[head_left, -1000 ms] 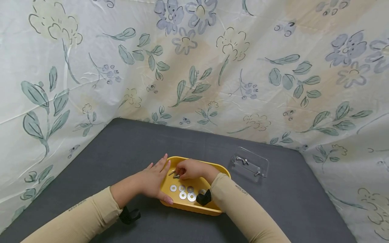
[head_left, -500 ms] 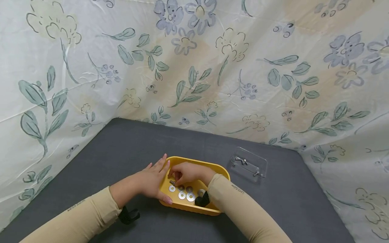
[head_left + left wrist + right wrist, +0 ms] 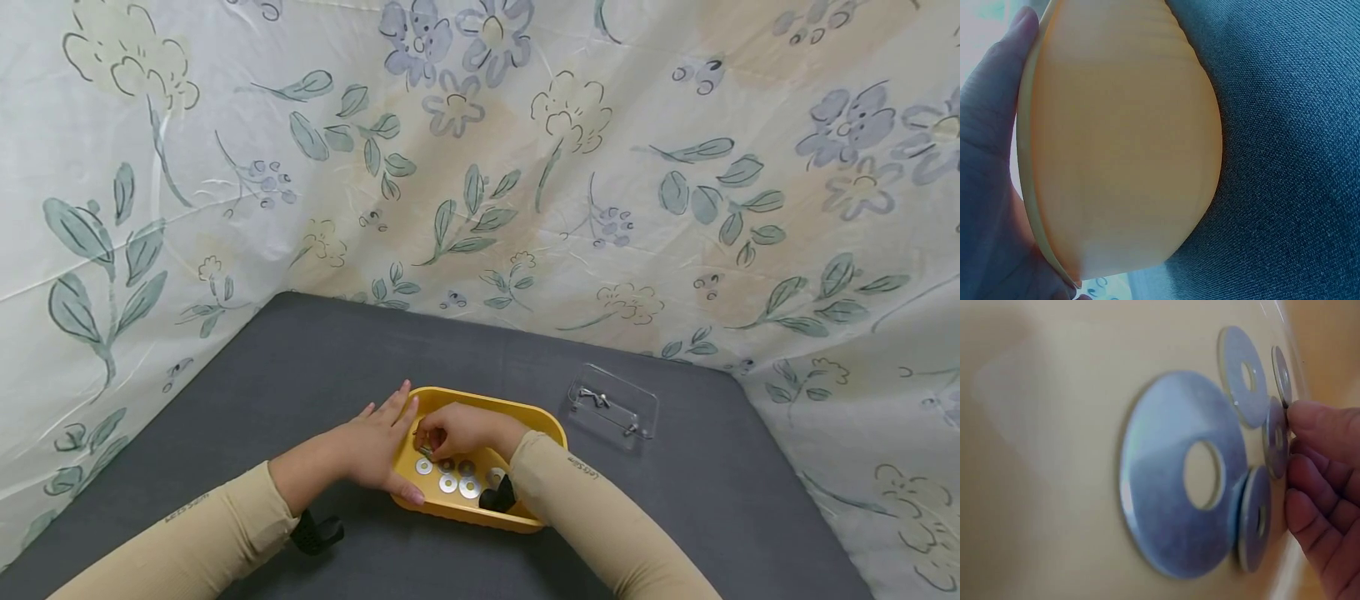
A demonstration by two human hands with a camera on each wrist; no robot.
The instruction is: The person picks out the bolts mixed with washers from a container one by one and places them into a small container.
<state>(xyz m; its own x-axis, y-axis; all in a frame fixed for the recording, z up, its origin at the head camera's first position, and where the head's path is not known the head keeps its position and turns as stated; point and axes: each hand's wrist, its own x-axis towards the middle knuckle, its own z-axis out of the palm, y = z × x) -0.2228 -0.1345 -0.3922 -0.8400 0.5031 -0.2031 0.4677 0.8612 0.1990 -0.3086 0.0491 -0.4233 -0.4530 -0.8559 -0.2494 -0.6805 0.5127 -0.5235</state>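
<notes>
My left hand (image 3: 375,450) rests over the left end of a yellow plastic tray (image 3: 472,515), its fingers straight and spread along the rim. The left wrist view has this hand (image 3: 985,137) against the rim, beside the tray's outer wall (image 3: 1122,137). Inside the tray, my right hand (image 3: 467,429) has curled fingers, the tips pinching at a small silver bolt (image 3: 426,452) near the left end. Flat metal washers (image 3: 470,487), several of them, lie on the tray floor just below it. The right wrist view brings a large washer (image 3: 1154,469) close, with the fingertips beyond; no bolt shows there.
A clear plastic box (image 3: 626,392) holding several small metal pieces (image 3: 595,397) stands right of the tray. Both are on a dark grey tabletop (image 3: 337,350). Floral fabric (image 3: 480,167) walls off the back and sides. A black wrist strap (image 3: 497,497) overlaps the tray.
My right hand has shifted left and a little toward me inside the tray, covering one of two bolts that showed before. The other bolt has moved nearer the washers. My left hand stays put.
</notes>
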